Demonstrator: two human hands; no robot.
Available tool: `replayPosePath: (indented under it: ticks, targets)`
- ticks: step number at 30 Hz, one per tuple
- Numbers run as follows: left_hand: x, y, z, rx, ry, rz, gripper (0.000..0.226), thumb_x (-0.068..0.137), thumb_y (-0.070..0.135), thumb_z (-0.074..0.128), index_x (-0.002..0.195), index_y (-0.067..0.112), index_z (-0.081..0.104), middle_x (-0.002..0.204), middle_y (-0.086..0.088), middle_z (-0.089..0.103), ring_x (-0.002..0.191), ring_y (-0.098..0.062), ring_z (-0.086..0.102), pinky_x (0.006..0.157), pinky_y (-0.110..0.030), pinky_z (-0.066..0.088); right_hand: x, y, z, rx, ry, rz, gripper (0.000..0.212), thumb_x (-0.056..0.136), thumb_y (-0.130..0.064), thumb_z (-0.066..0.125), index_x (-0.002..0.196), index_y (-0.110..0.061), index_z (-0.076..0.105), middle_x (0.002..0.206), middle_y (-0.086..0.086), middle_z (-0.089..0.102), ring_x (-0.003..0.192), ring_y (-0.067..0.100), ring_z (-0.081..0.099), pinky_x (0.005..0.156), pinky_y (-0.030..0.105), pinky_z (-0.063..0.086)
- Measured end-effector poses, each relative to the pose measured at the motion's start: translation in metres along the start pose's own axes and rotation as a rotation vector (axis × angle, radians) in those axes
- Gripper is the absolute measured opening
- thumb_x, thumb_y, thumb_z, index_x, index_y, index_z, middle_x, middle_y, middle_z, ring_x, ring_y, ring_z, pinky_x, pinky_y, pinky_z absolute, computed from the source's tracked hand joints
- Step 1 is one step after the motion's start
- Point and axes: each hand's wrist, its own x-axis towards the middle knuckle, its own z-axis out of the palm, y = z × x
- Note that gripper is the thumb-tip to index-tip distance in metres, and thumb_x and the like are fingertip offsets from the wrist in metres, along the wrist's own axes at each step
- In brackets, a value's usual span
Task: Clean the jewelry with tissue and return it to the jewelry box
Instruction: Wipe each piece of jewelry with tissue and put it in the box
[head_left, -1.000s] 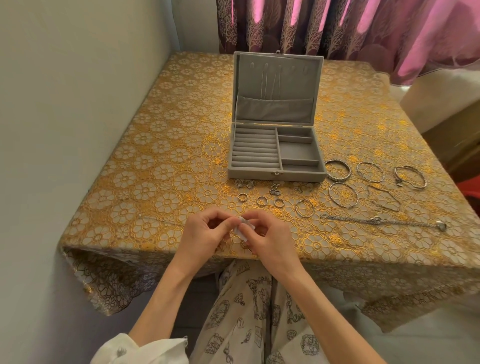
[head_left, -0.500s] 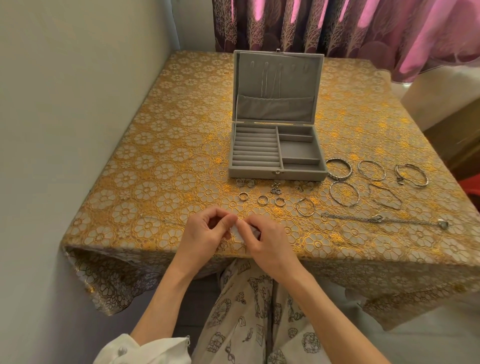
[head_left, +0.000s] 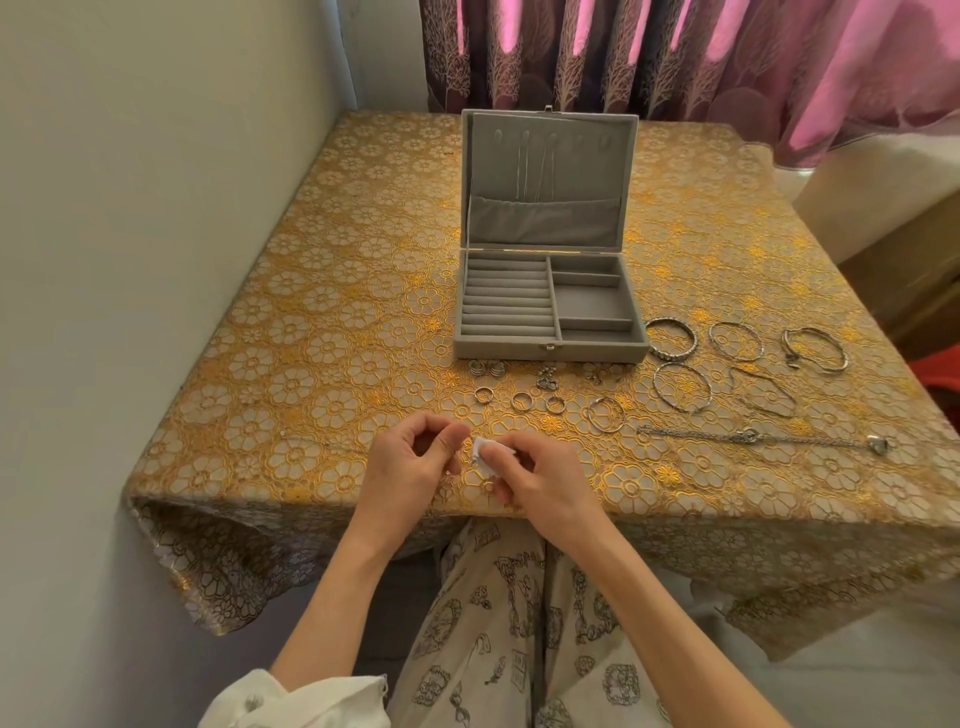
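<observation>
Tissue (head_left: 484, 457) sits pinched in our right hand (head_left: 540, 486) at the bench's near edge; our left hand (head_left: 410, 467) curls its fingers around something too small to identify. We judge wiping is underway. Next, that piece goes into the open jewelry box (head_left: 550, 332) at bench centre, other rings (head_left: 519, 401) waiting.

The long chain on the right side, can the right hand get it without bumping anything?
Probably yes. The long chain lies flat on the tablecloth, with nothing between it and the right hand. But that hand already holds the tissue, so its fingers are busy.
</observation>
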Motion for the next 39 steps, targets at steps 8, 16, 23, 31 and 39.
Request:
replayPosePath:
  ticks: [8, 16, 23, 31, 39]
  targets:
    - [-0.003, 0.003, 0.010, 0.000, 0.077, 0.026, 0.013, 0.084, 0.025, 0.062, 0.084, 0.012, 0.065, 0.067, 0.001, 0.064, 0.054, -0.002, 0.055, 0.053, -0.015, 0.045, 0.000, -0.001, 0.013, 0.014, 0.086, 0.002, 0.018, 0.085, -0.031, 0.063, 0.079, -0.014, 0.067, 0.063, -0.008, 0.057, 0.055, 0.002, 0.049, 0.052, 0.021, 0.041]
    - [0.000, 0.012, 0.005, 0.112, -0.035, 0.031, 0.006, 0.086, 0.026, 0.060, 0.082, 0.022, 0.063, 0.076, 0.001, 0.065, 0.066, -0.011, 0.057, 0.063, -0.023, 0.047, 0.001, -0.002, 0.003, 0.034, 0.086, -0.017, 0.020, 0.092, -0.024, 0.054, 0.077, -0.011, 0.057, 0.063, -0.004, 0.046, 0.052, 0.003, 0.039, 0.048, 0.016, 0.031]
    - [0.006, 0.033, -0.013, 0.272, -0.248, 0.092, 0.008, 0.083, 0.025, 0.064, 0.085, 0.020, 0.069, 0.072, 0.006, 0.065, 0.062, 0.000, 0.055, 0.060, -0.015, 0.045, 0.003, -0.009, -0.017, -0.191, 0.030, -0.199, 0.024, 0.090, -0.025, 0.057, 0.070, -0.012, 0.055, 0.062, -0.010, 0.044, 0.055, 0.005, 0.036, 0.052, 0.018, 0.029]
    - [-0.009, 0.042, 0.008, 0.080, -0.012, 0.085, 0.011, 0.084, 0.019, 0.064, 0.074, 0.018, 0.069, 0.057, 0.013, 0.061, 0.056, 0.001, 0.054, 0.055, -0.012, 0.042, -0.009, -0.015, -0.009, 0.341, 0.052, -0.040, 0.019, 0.091, -0.017, 0.054, 0.083, -0.001, 0.060, 0.056, -0.006, 0.045, 0.050, 0.009, 0.038, 0.045, 0.020, 0.032]
    - [-0.014, 0.045, 0.013, 0.091, 0.062, 0.096, 0.014, 0.086, 0.024, 0.061, 0.077, 0.017, 0.069, 0.066, 0.005, 0.065, 0.060, -0.009, 0.056, 0.059, -0.024, 0.046, -0.013, -0.013, -0.009, 0.565, 0.027, 0.029, 0.024, 0.083, -0.028, 0.058, 0.090, -0.009, 0.069, 0.064, 0.000, 0.055, 0.054, 0.008, 0.042, 0.047, 0.016, 0.032]
